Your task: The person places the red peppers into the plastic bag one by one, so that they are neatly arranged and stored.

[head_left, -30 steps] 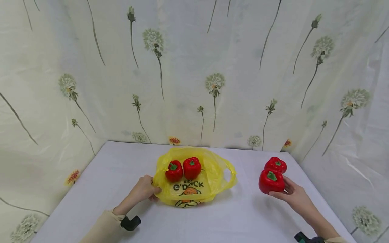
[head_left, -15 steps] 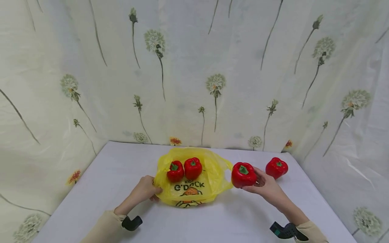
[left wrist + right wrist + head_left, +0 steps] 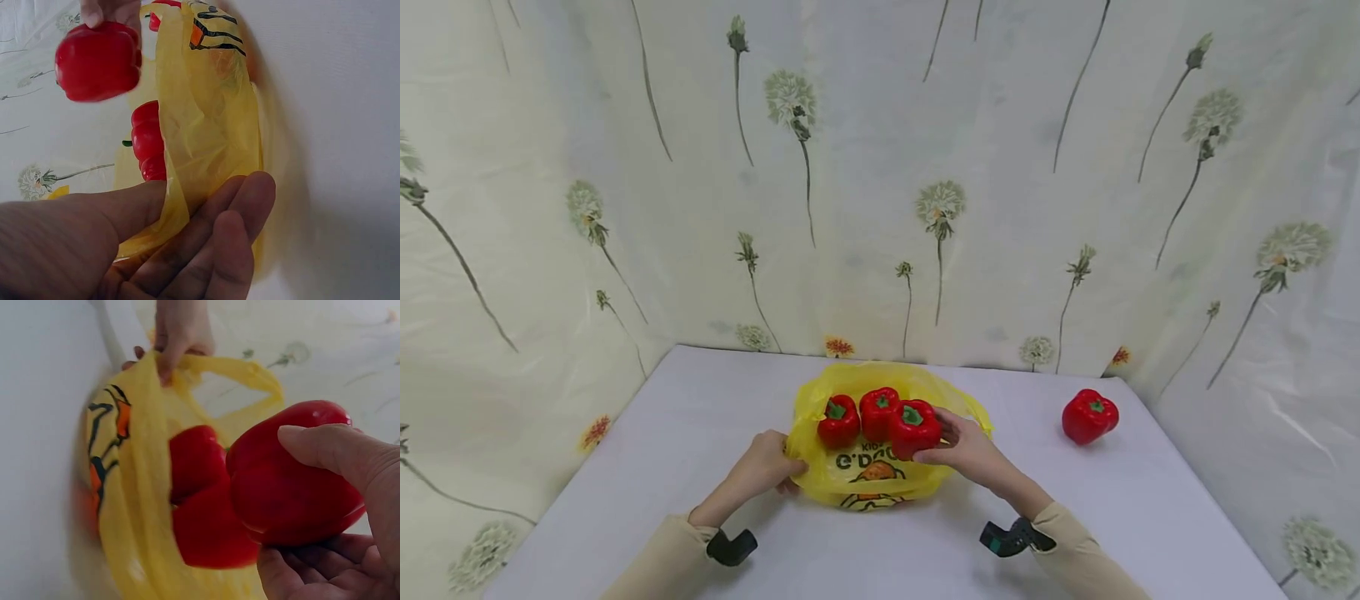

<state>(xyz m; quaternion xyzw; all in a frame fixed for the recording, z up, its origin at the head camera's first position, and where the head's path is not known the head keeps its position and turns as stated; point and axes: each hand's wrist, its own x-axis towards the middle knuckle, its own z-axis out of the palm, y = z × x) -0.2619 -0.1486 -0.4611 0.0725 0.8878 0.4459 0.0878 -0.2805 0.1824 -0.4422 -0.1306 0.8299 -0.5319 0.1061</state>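
A yellow plastic bag (image 3: 880, 479) with printed lettering lies with its mouth spread on the table. Two red bell peppers, a left one (image 3: 838, 423) and a right one (image 3: 877, 410), sit inside it. My left hand (image 3: 769, 463) pinches the bag's left rim between thumb and fingers, seen closely in the left wrist view. With my right hand (image 3: 964, 450) I grip a third red bell pepper (image 3: 294, 478) by its side, thumb on one face and fingers beneath. This held pepper (image 3: 915, 429) is over the bag's opening, beside the other two.
Another red bell pepper (image 3: 1090, 416) rests at the right side of the white-covered table (image 3: 700, 400). Behind and on both sides hangs a pale curtain (image 3: 865, 167) printed with dandelions.
My right hand has carried the bell pepper leftward from the table's right side to over the bag. The left hand has kept its hold on the bag's rim.
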